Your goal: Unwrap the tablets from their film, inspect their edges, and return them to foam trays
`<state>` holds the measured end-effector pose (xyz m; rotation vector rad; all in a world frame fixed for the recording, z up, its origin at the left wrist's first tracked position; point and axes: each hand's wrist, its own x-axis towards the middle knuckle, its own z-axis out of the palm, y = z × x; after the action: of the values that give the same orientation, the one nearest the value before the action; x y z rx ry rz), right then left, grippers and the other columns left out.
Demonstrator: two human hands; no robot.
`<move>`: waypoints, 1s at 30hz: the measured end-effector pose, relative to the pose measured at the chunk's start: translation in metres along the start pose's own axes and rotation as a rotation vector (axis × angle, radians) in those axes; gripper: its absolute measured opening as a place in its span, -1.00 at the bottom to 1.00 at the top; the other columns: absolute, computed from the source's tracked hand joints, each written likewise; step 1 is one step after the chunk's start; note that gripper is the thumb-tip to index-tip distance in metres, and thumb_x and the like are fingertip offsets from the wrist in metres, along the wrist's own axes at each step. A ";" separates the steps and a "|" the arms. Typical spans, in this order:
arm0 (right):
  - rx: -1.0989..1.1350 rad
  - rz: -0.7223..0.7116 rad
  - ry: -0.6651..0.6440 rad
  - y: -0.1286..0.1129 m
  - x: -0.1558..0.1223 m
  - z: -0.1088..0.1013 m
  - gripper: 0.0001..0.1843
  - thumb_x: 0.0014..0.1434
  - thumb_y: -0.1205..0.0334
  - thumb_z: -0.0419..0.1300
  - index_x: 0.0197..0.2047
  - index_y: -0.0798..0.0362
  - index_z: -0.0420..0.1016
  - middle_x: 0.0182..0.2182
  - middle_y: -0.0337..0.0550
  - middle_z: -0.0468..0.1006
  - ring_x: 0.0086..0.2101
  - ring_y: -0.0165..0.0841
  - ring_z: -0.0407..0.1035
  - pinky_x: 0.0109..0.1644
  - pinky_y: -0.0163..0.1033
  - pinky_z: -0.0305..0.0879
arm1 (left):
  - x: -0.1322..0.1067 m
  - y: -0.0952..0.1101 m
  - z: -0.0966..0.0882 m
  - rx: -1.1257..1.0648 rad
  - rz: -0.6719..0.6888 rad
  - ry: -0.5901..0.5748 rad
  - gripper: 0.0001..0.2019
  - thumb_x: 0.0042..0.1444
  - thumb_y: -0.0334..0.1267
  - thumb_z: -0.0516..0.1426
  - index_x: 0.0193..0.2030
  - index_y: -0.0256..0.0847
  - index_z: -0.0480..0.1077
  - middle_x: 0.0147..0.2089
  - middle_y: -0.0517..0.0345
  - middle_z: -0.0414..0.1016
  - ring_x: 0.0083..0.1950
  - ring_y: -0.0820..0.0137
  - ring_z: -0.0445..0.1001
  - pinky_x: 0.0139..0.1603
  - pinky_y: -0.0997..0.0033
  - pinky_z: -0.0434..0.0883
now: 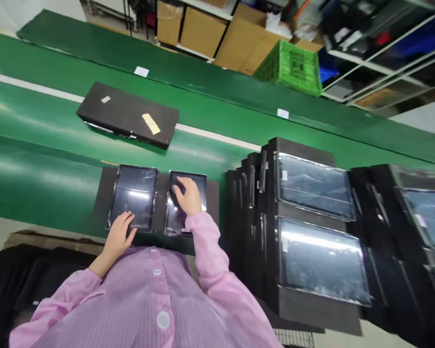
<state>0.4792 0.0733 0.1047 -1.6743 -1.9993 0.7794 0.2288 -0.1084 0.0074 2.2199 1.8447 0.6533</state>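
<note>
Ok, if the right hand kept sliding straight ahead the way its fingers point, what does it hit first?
The right hand rests on the right-hand screen in the black tray. Straight on, it would likely cross the screen's far edge, then the tray rim, before the bare green belt. Depth is unclear.

The person wears a pale pink shirt (152, 309) with fine darker vertical stripes. Round, pink-white buttons (163, 319) run down its front. Long sleeves (210, 251) of the same striped cloth end just behind each bare hand, with no gloves.
</note>
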 end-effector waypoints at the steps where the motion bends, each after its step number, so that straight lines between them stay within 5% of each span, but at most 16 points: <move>1: -0.010 -0.013 -0.038 -0.003 0.019 0.017 -0.61 0.28 0.26 0.14 0.14 0.16 0.47 0.09 0.12 0.51 0.12 -0.16 0.36 0.26 -0.07 0.24 | -0.006 -0.004 -0.004 0.023 0.041 -0.035 -0.58 0.25 -0.22 0.11 0.23 -0.26 0.31 0.23 -0.22 0.45 0.28 0.07 0.42 0.26 -0.01 0.41; 5: -0.052 -0.034 -0.152 -0.023 0.067 0.056 -0.58 0.25 0.20 0.23 0.13 0.22 0.49 0.13 0.18 0.49 0.15 -0.05 0.34 0.29 0.03 0.16 | -0.021 -0.020 -0.019 0.017 0.073 -0.106 -0.61 0.27 -0.25 0.09 0.22 -0.23 0.37 0.21 -0.17 0.49 0.25 0.13 0.46 0.24 0.04 0.45; 13: -0.090 0.007 -0.111 -0.031 0.089 0.072 -0.89 0.21 0.35 0.21 -0.22 0.11 0.58 -0.10 0.02 0.61 0.00 -0.10 0.41 0.18 -0.01 0.24 | -0.047 -0.047 -0.035 0.008 0.065 -0.052 -0.60 0.26 -0.41 0.04 0.20 -0.17 0.43 0.06 -0.06 0.61 0.13 0.25 0.55 0.23 0.14 0.44; 16: -0.087 -0.053 -0.057 -0.050 0.054 0.081 -0.88 0.22 0.38 0.15 -0.29 0.07 0.52 -0.16 0.01 0.60 -0.05 -0.11 0.42 0.15 -0.02 0.25 | -0.050 -0.057 -0.037 0.029 0.057 -0.105 -0.59 0.25 -0.39 0.05 0.19 -0.09 0.45 0.09 -0.01 0.60 0.17 0.23 0.51 0.25 0.12 0.38; 18: -0.056 -0.069 -0.133 -0.075 0.011 0.088 -0.83 0.27 0.37 0.07 -0.27 0.06 0.49 -0.18 0.04 0.60 -0.10 -0.12 0.45 0.11 -0.03 0.27 | -0.051 -0.062 -0.038 0.044 0.039 -0.137 -0.59 0.24 -0.37 0.05 0.18 0.00 0.47 0.09 0.04 0.61 0.15 0.23 0.51 0.21 0.13 0.36; 21: 0.215 -0.111 -0.577 -0.119 -0.060 0.098 -0.90 0.29 0.30 0.09 -0.23 0.03 0.43 -0.23 -0.02 0.62 -0.23 -0.18 0.50 -0.07 -0.10 0.36 | -0.052 -0.065 -0.039 0.057 0.035 -0.150 -0.61 0.25 -0.31 0.06 0.17 0.03 0.47 0.06 0.05 0.62 0.09 0.22 0.50 0.10 0.16 0.34; 24: 0.820 -0.161 -1.011 -0.152 -0.107 0.105 -0.92 0.30 0.20 0.13 -0.24 0.01 0.34 -0.21 -0.09 0.63 -0.18 -0.30 0.53 -0.05 -0.21 0.39 | -0.052 -0.065 -0.038 0.072 0.017 -0.157 -0.62 0.25 -0.28 0.07 0.15 0.10 0.48 0.05 0.11 0.62 0.06 0.22 0.47 0.07 0.16 0.27; 27: 1.336 -0.091 -1.160 -0.167 -0.121 0.113 -0.86 0.30 0.19 0.15 -0.24 0.02 0.25 -0.21 -0.08 0.58 -0.12 -0.38 0.50 0.01 -0.25 0.39 | -0.048 -0.066 -0.036 0.101 0.015 -0.064 -0.65 0.22 -0.32 0.10 0.06 0.12 0.54 -0.05 0.16 0.65 0.00 0.25 0.48 0.05 0.16 0.20; 30: 1.488 0.013 -1.186 -0.174 -0.121 0.120 -0.84 0.26 0.28 0.21 -0.25 0.05 0.25 -0.18 -0.06 0.54 -0.11 -0.43 0.47 0.03 -0.30 0.38 | -0.045 -0.069 -0.034 0.096 0.062 0.021 -0.67 0.21 -0.33 0.10 0.00 0.13 0.57 -0.11 0.17 0.66 -0.05 0.28 0.48 0.03 0.17 0.16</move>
<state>0.2953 -0.0845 0.1320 -0.2270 -0.9867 2.6797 0.1469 -0.1421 -0.0005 2.3482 1.8607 0.6127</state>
